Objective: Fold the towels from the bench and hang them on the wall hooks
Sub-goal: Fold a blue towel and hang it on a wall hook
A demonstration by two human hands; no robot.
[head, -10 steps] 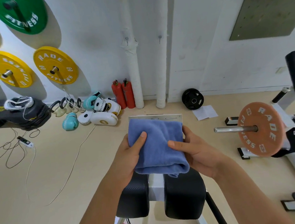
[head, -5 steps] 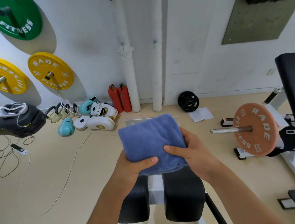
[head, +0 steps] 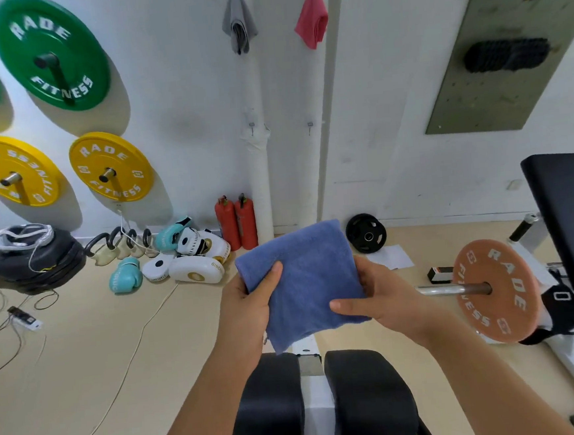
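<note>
Both hands, left hand point(head: 248, 309) and right hand point(head: 385, 302), grip the folded blue towel point(head: 304, 284); folding looks finished, so next comes a free wall hook point(head: 310, 126).

We are standing in a small gym. Up and left of our grip, green plates point(head: 51, 54) and yellow plates point(head: 111, 166) are hanging on wall pegs; boxing gloves point(head: 125, 279) and focus pads point(head: 196, 271) are lying on the floor. Right of it, a loaded barbell plate point(head: 495, 290) is resting by a padded bench point(head: 569, 226).
</note>
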